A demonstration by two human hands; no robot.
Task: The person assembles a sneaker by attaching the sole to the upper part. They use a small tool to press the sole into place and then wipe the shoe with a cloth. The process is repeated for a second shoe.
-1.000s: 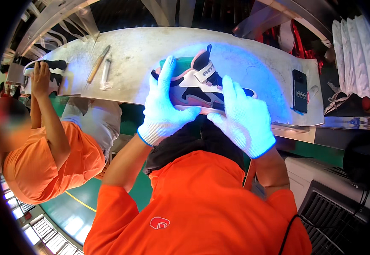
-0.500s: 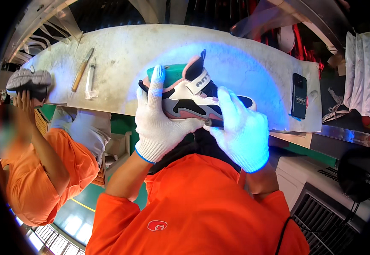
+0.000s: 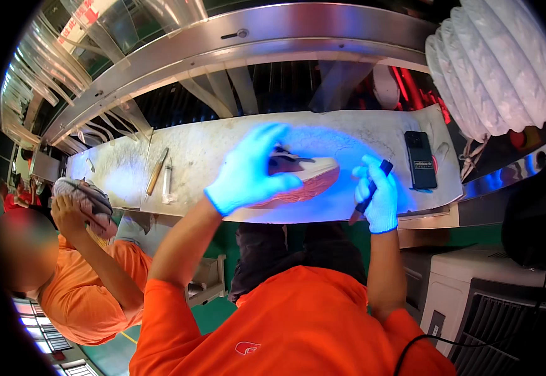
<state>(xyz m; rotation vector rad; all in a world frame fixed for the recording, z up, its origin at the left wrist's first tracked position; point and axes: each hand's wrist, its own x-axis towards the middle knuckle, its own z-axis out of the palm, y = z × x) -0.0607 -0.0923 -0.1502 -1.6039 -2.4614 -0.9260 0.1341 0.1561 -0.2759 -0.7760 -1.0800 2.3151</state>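
On the table lies a shoe [image 3: 313,177] with a white and dark upper and a pink sole, toe to the right. My gloved left hand [image 3: 248,168] is over its heel end, fingers stretched and thumb apart. It hides that part of the shoe, so I cannot tell how firmly it touches. To the right of the shoe, my gloved right hand [image 3: 381,199] is closed round a slim black-handled tool [image 3: 365,202]. The tool slants, its narrow brownish tip pointing down toward the table's front edge. Both gloves glow in blue light.
A wooden-handled knife [image 3: 157,172] and a clear tube like a syringe [image 3: 167,182] lie left on the table [image 3: 204,147]. A dark phone [image 3: 421,160] lies right. Beyond runs a metal frame [image 3: 273,37]. At left a co-worker's hand [image 3: 67,216] holds another shoe [image 3: 88,199].
The shoe has gone from between both hands down onto the table. My right hand has moved away to the right with the black-handled tool. The left hand's fingers have spread. The view has tilted up.
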